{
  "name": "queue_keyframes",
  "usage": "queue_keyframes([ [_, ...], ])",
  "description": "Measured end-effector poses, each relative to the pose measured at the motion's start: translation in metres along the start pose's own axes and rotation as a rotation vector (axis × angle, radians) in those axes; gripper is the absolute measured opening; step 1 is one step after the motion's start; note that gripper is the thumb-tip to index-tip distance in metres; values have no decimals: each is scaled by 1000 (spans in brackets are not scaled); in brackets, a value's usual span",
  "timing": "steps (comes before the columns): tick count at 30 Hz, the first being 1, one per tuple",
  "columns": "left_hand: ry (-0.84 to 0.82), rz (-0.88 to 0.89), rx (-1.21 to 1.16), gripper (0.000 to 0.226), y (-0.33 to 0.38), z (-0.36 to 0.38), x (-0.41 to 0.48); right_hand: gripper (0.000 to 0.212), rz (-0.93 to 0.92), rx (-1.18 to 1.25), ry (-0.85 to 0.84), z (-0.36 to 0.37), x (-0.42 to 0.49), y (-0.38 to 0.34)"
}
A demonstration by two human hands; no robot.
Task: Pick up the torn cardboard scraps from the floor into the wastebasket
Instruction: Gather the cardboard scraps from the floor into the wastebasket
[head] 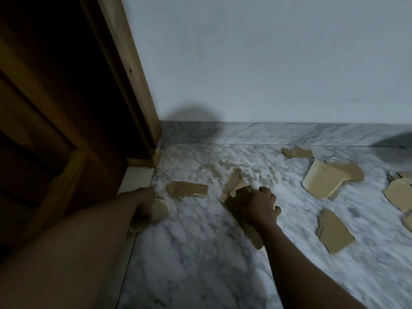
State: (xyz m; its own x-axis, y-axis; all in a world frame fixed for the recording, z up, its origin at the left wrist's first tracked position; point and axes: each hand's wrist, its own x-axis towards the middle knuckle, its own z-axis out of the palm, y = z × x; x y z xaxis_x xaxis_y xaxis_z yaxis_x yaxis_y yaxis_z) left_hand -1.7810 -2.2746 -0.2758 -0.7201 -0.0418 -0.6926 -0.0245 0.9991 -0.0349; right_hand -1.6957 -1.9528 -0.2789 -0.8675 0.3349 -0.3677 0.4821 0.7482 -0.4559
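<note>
Cardboard scraps [323, 181] litter a marble floor [200, 253] below the wall [267, 63]; the grip of the right hand [260, 204] clenches a bundle [238, 197], while the left hand [142, 208] curls its grip round one scrap [160, 208].

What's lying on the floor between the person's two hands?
In the head view, one torn flat brown cardboard scrap lies on the white marble floor between left hand and right hand.
</note>
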Motion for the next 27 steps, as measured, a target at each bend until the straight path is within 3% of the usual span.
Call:
queue_keyframes([
  [3, 85, 55, -155, 78, 27, -24, -8, 71, 102, 18, -148, 0, 6, 16],
  [6, 174, 113, -331, 87, 68, -31, -5, 67, 154, -13, -120, 13, -2, 20],
  [8, 117, 164, -379, 88, 89, -29, 4, 64, 192, 1, -123, 21, -4, 21],
  [11, 22, 79, -467, 85, 102, -26, 12, 56, 209, 57, -120, 22, -6, 22],
  [14, 36, -27, -336, 85, 95, -18, 10, 52, 218, 218, -84, 22, -11, 27],
  [19, 42, -25, -140, 109, 88, -15, 6, 35, 213, 248, -153, 27, -4, 36],
  [21, 82, -62, -33, 102, 91, -15, 4, 39, 214, 280, -192, 28, -2, 37],
  [24, 139, -46, 11, 77, 93, -11, 9, 64, 190, 331, -218, 27, -2, 40],
  [27, 70, 2, 16, 55, 95, -16, 12, 54, 183, 501, -224, 13, -4, 42],
])
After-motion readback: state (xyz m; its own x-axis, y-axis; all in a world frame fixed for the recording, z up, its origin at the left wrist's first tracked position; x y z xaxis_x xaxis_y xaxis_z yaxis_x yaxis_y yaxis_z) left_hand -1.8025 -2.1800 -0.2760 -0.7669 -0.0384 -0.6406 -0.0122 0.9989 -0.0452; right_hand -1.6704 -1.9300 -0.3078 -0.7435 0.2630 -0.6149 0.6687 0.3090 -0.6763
